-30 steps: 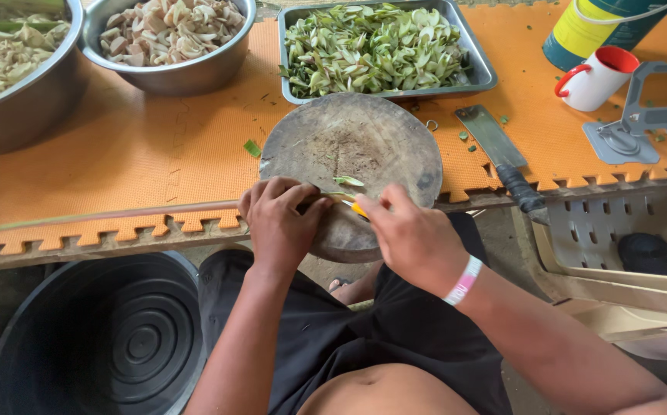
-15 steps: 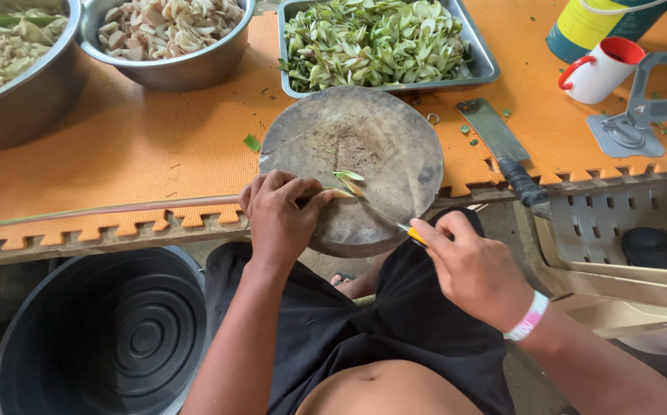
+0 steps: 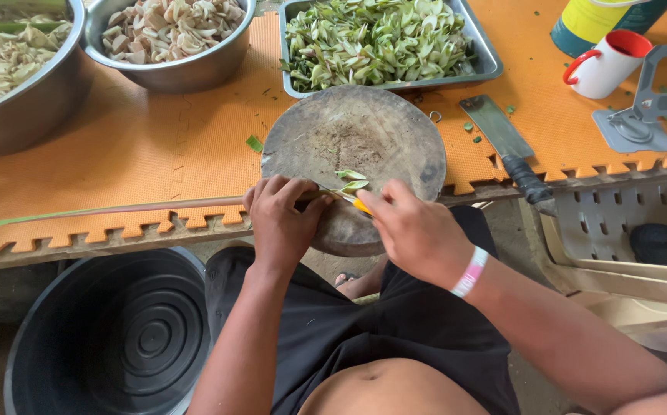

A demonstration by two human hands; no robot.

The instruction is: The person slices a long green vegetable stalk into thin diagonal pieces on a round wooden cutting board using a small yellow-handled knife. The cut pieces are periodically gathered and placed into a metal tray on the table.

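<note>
My left hand [image 3: 280, 219] grips a long thin green stalk [image 3: 118, 209] and pins its end on the near edge of a round wooden chopping board [image 3: 356, 134]. My right hand [image 3: 414, 230] holds a small knife with a yellow handle [image 3: 360, 206], its blade against the stalk's tip right next to my left fingers. Two thin green slices [image 3: 351, 178] lie on the board just beyond the blade.
An orange foam mat [image 3: 157, 146] covers the table. A metal tray of green slices [image 3: 379, 38], two steel bowls of pale pieces [image 3: 168, 34] [image 3: 11, 65], a cleaver [image 3: 506, 146], a red-and-white mug [image 3: 606, 65] and a black tub [image 3: 111, 338] at lower left surround me.
My right hand drew the knife back to the right after a cut, then came back to the stalk's tip. Another slice lies on the board. The left hand stayed put.
</note>
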